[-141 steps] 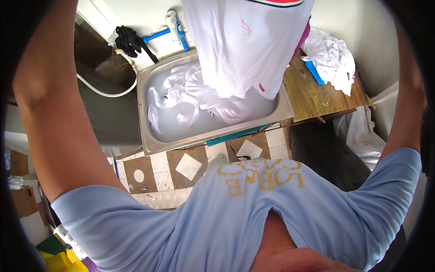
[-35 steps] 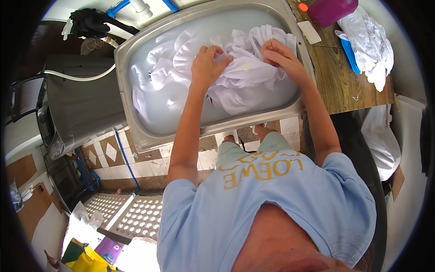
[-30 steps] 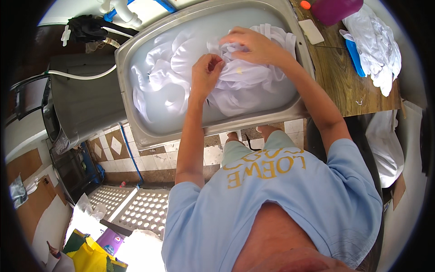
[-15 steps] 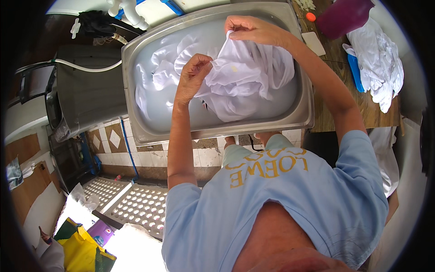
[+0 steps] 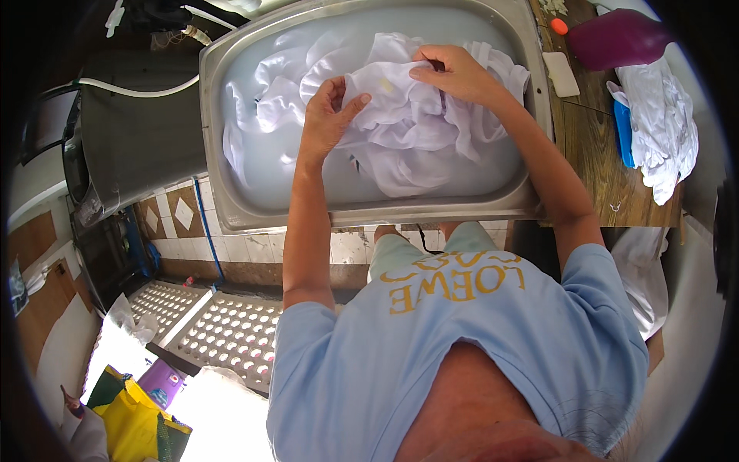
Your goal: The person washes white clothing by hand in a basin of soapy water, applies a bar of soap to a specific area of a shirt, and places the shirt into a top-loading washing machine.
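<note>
White cloth [image 5: 396, 112] could slip because only the right hand [image 5: 456, 73] pinches it, at twelve o'clock, while the left hand [image 5: 324, 115], at nine, is spread.

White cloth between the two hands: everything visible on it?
The white cloth looks thin, soft and wet, heavily wrinkled, with a pale yellow mark near its top. The right hand pinches its upper edge; the left hand is at its left edge, contact unclear. It lies bunched in cloudy water in the metal basin, partly above the surface; its full outline can't be told.
</note>
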Available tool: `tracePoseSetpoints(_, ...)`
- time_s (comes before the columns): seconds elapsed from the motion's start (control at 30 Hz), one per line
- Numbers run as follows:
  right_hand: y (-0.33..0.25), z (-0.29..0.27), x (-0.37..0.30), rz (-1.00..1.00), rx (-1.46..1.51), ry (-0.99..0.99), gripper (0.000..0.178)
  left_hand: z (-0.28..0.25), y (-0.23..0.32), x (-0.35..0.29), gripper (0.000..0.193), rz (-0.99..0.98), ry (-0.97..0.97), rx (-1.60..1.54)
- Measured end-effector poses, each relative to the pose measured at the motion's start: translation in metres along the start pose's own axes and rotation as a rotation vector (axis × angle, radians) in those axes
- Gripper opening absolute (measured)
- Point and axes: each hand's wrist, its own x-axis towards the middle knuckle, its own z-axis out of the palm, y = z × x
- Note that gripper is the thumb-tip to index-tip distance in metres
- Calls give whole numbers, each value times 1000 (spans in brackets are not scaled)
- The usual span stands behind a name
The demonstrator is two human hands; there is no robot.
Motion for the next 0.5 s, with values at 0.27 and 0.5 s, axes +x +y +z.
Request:
tracePoseSetpoints(0.27,-49,5,-11,-45,594,103,12,-14,41,2,19,-49,-96,-488)
tracePoseSetpoints(0.5,-88,-29,-27,-114,533,171,14,-19,110,8,17,79,-130,-446)
